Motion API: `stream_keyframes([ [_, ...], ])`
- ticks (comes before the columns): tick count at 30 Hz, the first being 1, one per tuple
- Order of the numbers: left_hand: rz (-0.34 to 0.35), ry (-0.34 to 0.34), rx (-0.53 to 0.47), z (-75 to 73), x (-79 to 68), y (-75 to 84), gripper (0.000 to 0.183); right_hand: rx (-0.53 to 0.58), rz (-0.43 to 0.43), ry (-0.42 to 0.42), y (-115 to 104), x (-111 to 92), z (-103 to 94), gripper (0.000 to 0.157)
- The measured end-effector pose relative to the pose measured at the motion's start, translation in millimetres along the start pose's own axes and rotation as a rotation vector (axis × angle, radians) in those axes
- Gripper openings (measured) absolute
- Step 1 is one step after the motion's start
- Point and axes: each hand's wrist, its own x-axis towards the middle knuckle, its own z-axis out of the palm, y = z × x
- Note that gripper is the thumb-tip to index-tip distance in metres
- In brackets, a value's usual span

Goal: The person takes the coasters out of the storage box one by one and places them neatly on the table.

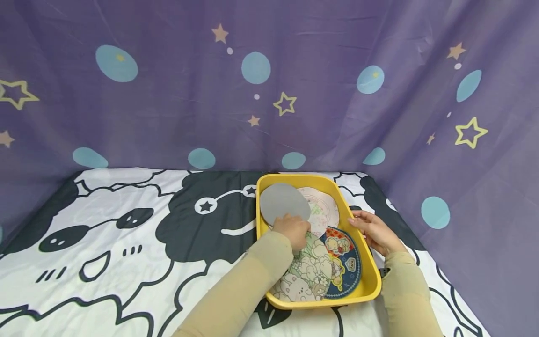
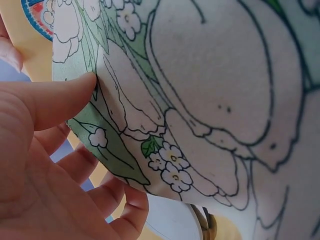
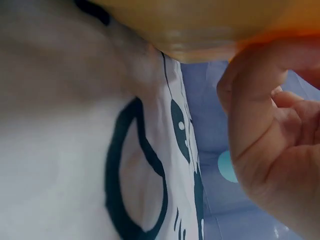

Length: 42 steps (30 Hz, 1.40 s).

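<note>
The left hand point(image 1: 291, 231) pinches the edge of a round green patterned disc point(image 1: 313, 267): in the left wrist view the thumb point(image 2: 70, 100) lies on its printed face, and the other fingers bend under it. So the edge of this disc is between thumb and fingers, and its body spreads to the right of them. In the head view, it is below the hand, in the lower left of a yellow tray point(image 1: 322, 305). The right hand point(image 1: 376, 234), with bent fingers, holds the tray's right rim. Inside the tray I see 3 more discs: grey point(image 1: 283, 203) at upper left, pink point(image 1: 328, 208) at upper right, dark blue point(image 1: 351, 267) at lower right, partly covered by the green disc. Below the tray is a black-and-white cloth point(image 1: 126, 220); behind hangs a purple curtain point(image 1: 168, 70).
</note>
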Motion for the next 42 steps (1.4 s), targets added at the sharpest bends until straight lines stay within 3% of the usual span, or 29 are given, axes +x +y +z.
stream_keyframes([
  [11,0.000,-0.012,0.028,-1.4,-2.8,-0.6,0.033,-0.048,-0.039,0.004,1.7,-1.9,2.0,0.060],
  [25,-0.020,-0.012,-0.039,0.4,-2.5,1.1,0.032,-0.051,-0.051,0.031,3.2,-4.1,4.6,0.061],
  [33,-0.018,-0.021,-0.021,1.9,0.9,1.7,0.032,-0.053,-0.060,0.033,5.2,-2.8,3.1,0.061],
  [37,-0.004,-0.042,-0.011,-2.6,-1.3,4.0,0.023,-0.048,-0.062,0.029,5.8,-3.1,3.2,0.061],
  [42,0.036,-0.119,-0.037,-19.9,-14.6,8.4,0.006,-0.049,-0.074,0.035,5.8,-3.0,3.1,0.060],
])
